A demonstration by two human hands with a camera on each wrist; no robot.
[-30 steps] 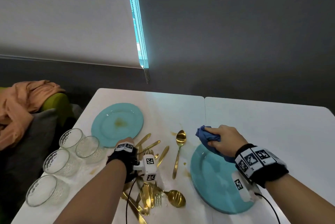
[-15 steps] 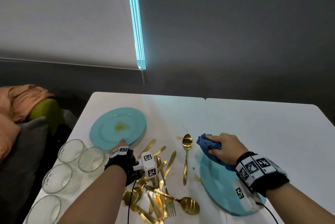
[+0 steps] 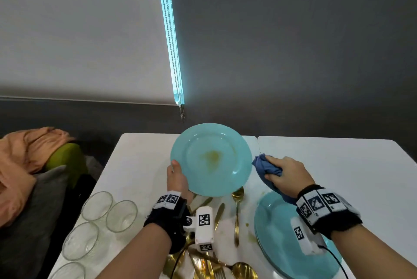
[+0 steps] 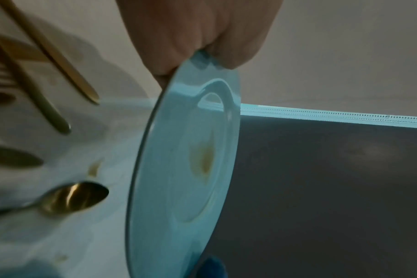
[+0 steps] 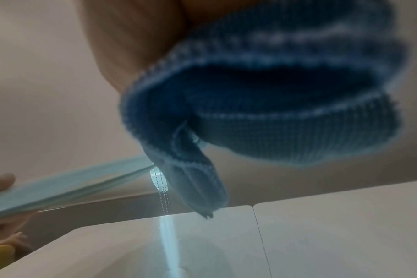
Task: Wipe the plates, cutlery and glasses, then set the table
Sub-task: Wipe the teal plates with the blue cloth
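Turquoise plate [image 3: 211,159] pinched in left hand [image 3: 178,179], off table [image 3: 135,166].

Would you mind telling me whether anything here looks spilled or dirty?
Yes. The raised plate, held by the left hand, has a yellowish smear at its centre, and similar yellowish spots mark the table beside the lying plate.

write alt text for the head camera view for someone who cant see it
The left hand holds a stained turquoise plate tilted up above a white table, while the right hand grips a blue cloth beside it. Below lie gold cutlery, another turquoise plate and clear glasses.
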